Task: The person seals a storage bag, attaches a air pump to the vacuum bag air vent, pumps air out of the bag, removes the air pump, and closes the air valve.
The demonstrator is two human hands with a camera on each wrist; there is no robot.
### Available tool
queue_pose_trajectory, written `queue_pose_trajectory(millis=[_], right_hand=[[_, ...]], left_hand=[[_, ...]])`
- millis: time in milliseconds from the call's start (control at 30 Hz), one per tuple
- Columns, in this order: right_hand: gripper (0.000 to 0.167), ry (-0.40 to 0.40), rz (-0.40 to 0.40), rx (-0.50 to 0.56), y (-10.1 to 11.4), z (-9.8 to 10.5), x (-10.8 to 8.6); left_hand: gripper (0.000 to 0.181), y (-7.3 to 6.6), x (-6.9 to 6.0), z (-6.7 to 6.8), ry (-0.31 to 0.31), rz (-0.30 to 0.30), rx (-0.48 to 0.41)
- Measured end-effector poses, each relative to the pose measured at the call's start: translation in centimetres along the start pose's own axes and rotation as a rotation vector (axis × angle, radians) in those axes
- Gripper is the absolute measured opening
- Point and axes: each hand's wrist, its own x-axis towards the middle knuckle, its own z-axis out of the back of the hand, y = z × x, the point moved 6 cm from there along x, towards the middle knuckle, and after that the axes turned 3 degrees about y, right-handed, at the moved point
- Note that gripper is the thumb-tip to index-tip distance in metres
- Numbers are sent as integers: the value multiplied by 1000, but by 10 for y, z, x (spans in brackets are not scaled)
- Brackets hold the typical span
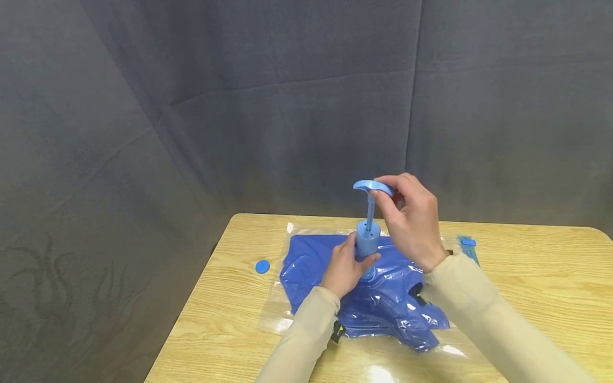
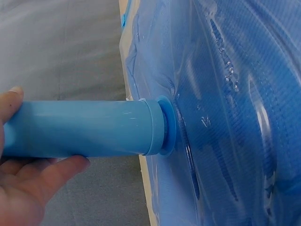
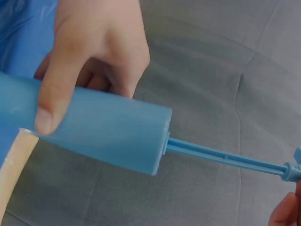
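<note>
left hand (image 1: 344, 268) grips the pump (image 1: 367, 244), right hand (image 1: 414, 221) its handle (image 1: 365, 185).

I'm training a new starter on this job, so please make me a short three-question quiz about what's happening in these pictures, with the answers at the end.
1. Which hand grips the pump barrel?
2. True or false: a length of rod shows between the handle and the pump barrel.
3. Seen in the head view, where on the tabletop does the round blue disc lie relative to the clear bag: (a) right of it, (b) left of it, (c) on top of it?

Key:
1. The left hand.
2. True.
3. (b).
</note>
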Motion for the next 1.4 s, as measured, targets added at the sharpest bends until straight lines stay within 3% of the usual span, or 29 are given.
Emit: queue_pose_trajectory(millis=[500, 733, 1067, 1400], right_hand=[[19, -70, 70, 56, 19, 11, 12], [20, -78, 103, 24, 23, 14, 15], [24, -34, 198, -35, 24, 11, 15], [25, 9, 216, -96, 21, 10, 12]], left_hand=[[52, 1, 2, -4, 5, 23, -12], [51, 0, 0, -3, -8, 2, -14], [51, 1, 0, -3, -10, 6, -19], [52, 4, -1, -6, -11, 16, -22]])
